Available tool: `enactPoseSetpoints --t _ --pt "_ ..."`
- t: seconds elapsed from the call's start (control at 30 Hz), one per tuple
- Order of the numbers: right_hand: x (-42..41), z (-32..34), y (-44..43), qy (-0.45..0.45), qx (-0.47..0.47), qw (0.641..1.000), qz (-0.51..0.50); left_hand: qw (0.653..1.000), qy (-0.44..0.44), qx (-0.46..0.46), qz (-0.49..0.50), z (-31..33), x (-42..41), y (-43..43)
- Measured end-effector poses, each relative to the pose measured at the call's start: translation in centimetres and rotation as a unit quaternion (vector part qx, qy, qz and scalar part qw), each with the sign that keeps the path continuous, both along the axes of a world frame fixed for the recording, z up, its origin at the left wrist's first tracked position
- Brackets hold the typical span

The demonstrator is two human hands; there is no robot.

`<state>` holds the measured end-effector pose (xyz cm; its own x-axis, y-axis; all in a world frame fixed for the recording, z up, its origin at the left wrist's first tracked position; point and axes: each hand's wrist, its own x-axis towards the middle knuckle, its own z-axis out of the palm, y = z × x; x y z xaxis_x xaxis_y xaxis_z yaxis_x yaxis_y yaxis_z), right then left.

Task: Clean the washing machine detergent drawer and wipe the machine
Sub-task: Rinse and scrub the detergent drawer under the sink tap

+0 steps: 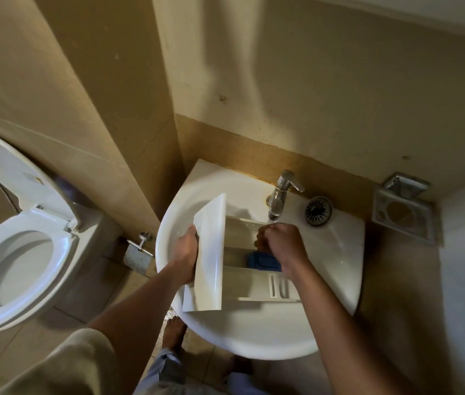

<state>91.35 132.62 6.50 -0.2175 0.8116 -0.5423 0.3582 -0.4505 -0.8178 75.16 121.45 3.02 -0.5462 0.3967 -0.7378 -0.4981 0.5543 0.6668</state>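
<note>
Drawer in the sink, both hands on it

The white drawer (211, 252) lies across the basin of the sink (254, 337), its wide front panel tilted up at the left and its open compartments running right, beneath the tap (281, 192). The left hand (185, 252) grips the panel from behind, fingers wrapped over its left edge. The right hand (279, 243) is inside the rear compartment, just below the spout, with its fingers curled tight into a fist. I cannot tell whether it holds anything there. A blue insert (262, 260) sits in the drawer right next to that hand, toward the near side, partly covered by the wrist.

A round metal strainer (318, 210) rests on the sink's ledge to the right of the tap. A steel soap holder (405, 206) is fixed to the wall beyond the sink's right side. A toilet (11, 266) stands well off to the left with its lid raised. A bare foot (173, 334) shows on the tiled floor under the sink's near rim
</note>
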Motion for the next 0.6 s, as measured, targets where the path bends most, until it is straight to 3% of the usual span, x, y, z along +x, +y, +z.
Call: enactPoseSetpoints --t 0.07,0.13,0.2,0.33,0.4,0.53,0.6 --pt "0.5 -0.5 1.5 0.184 -0.145 0.960 -0.150 1.000 0.004 -0.001 0.005 -0.1 0.0 -0.1" --pt "0.5 -1.3 2.3 0.332 -0.266 0.873 -0.238 1.000 0.003 -0.001 0.015 -0.2 0.0 -0.2" --pt "0.0 -2.1 2.6 0.396 -0.319 0.819 -0.265 1.000 -0.006 -0.006 0.025 -0.5 -0.1 -0.4" --pt "-1.2 -3.9 2.1 0.468 -0.351 0.772 -0.246 0.999 -0.028 -0.009 0.030 -0.9 -0.3 -0.7" --pt "-1.1 -4.3 1.8 0.474 -0.348 0.780 -0.214 0.999 -0.030 -0.012 0.029 -0.8 -0.5 -0.7" --pt "-0.4 -1.1 -0.7 0.384 -0.337 0.859 -0.017 0.999 -0.024 -0.021 0.028 -0.7 -0.5 -0.6" --pt "-0.4 1.4 -2.7 0.292 -0.295 0.904 0.099 0.999 -0.027 -0.024 0.027 -0.4 -0.3 -0.4"
